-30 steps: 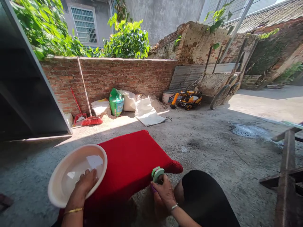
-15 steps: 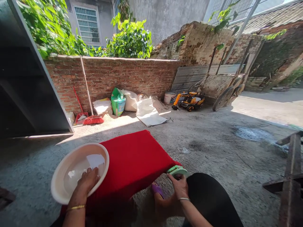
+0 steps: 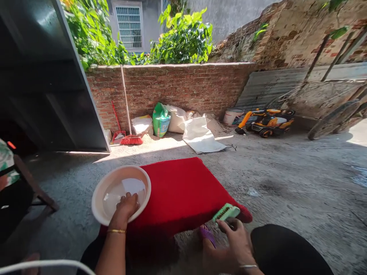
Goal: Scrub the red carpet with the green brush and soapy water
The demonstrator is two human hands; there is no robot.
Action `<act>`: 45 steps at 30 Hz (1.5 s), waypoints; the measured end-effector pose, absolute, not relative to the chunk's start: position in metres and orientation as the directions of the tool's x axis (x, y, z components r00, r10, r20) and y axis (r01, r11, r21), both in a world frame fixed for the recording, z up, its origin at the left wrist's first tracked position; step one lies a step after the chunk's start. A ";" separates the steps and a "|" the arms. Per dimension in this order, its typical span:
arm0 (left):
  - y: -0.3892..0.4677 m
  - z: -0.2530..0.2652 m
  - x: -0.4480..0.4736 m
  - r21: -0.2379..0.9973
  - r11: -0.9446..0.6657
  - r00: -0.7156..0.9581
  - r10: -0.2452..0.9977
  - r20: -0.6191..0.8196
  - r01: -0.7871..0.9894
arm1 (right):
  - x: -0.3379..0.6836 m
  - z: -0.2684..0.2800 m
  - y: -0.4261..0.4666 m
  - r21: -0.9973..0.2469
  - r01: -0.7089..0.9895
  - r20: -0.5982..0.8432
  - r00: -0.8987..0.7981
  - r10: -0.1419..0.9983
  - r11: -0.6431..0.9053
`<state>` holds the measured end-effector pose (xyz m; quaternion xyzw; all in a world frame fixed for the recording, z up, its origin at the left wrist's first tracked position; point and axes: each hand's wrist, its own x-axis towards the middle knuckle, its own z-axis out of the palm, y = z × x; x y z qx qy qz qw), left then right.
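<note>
My left hand (image 3: 128,208) is in a pale pink basin (image 3: 99,215), at the surface of the clear water (image 3: 114,191). Its fingers are slightly bent and partly apart, with nothing visible in them; the tips are hidden. The basin rests on the left end of a red cloth (image 3: 177,187) draped over a low, flat-topped support. At the cloth's near right corner, my right hand (image 3: 236,236) grips a light green scrubbing brush (image 3: 227,212). The brush is tilted, its bristles turned to the left.
A purple slipper (image 3: 207,235) is on a foot beneath the cloth's near edge. Another person's patterned clothing (image 3: 5,164) and a wooden stool (image 3: 37,187) are at left. Sacks (image 3: 162,120), a red broom (image 3: 131,139) and a toy excavator (image 3: 269,122) line the brick wall.
The view has swung left, bringing a seated person's clothing and stool into sight. My right hand has lifted the brush from beside the cloth's corner and turned it. My left hand remains in the basin.
</note>
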<state>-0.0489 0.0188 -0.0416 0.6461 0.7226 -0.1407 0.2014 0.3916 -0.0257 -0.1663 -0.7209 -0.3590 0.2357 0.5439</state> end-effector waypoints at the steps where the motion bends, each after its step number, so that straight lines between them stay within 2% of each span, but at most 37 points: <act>1: 0.019 -0.041 -0.048 0.061 0.135 -0.090 0.876 -0.474 0.989 | 0.378 -0.162 -0.030 -0.935 0.335 0.088 0.538 0.838 -0.118; 3: 0.019 -0.041 -0.046 0.069 0.147 -0.097 0.875 -0.475 0.987 | 0.348 -0.150 -0.035 -0.880 0.469 0.109 0.342 0.933 -0.069; 6: 0.018 -0.041 -0.044 0.081 0.153 -0.097 0.875 -0.474 0.985 | 0.301 -0.127 -0.036 -0.768 0.638 0.136 0.066 0.989 0.063; 8: 0.017 -0.039 -0.043 0.088 0.155 -0.095 0.875 -0.474 0.984 | 0.271 -0.111 -0.035 -0.633 0.744 0.161 -0.146 0.976 0.215; 10: 0.016 -0.036 -0.041 0.092 0.156 -0.095 0.875 -0.474 0.983 | 0.240 -0.099 -0.036 -0.472 0.804 0.122 -0.348 0.930 0.362; 13: 0.014 -0.033 -0.039 0.093 0.156 -0.095 0.878 -0.470 0.983 | 0.202 -0.089 -0.037 -0.367 0.822 -0.014 -0.473 0.881 0.435; 15: 0.014 -0.033 -0.038 0.093 0.153 -0.092 0.878 -0.469 0.984 | 0.191 -0.088 -0.035 -0.339 0.838 -0.086 -0.479 0.873 0.427; 18: 0.016 -0.036 -0.037 0.100 0.151 -0.087 0.879 -0.469 0.983 | 0.202 -0.090 -0.025 -0.312 0.882 -0.111 -0.404 0.908 0.354; 23: 0.020 -0.042 -0.036 0.123 0.157 -0.084 0.884 -0.460 0.980 | 0.243 -0.096 -0.011 -0.336 0.924 -0.007 -0.196 0.980 0.183; 27: 0.019 -0.044 -0.036 0.129 0.140 -0.069 0.891 -0.449 0.982 | 0.227 -0.097 -0.019 -0.379 0.896 -0.017 -0.258 0.966 0.233; 31: 0.019 -0.043 -0.037 0.119 0.124 -0.059 0.894 -0.444 0.985 | 0.206 -0.093 -0.021 -0.344 0.898 -0.064 -0.315 0.947 0.275; 38: 0.019 -0.040 -0.035 0.114 0.146 -0.077 0.882 -0.465 0.983 | 0.260 -0.087 0.001 -0.282 0.959 -0.031 -0.047 0.998 0.036; 42: 0.019 -0.037 -0.036 0.103 0.148 -0.084 0.881 -0.465 0.984 | 0.242 -0.093 -0.009 -0.356 0.924 0.009 -0.145 0.989 0.139; 45: 0.018 -0.035 -0.038 0.093 0.135 -0.076 0.879 -0.471 0.987 | 0.206 -0.094 -0.019 -0.373 0.904 -0.050 -0.244 0.969 0.208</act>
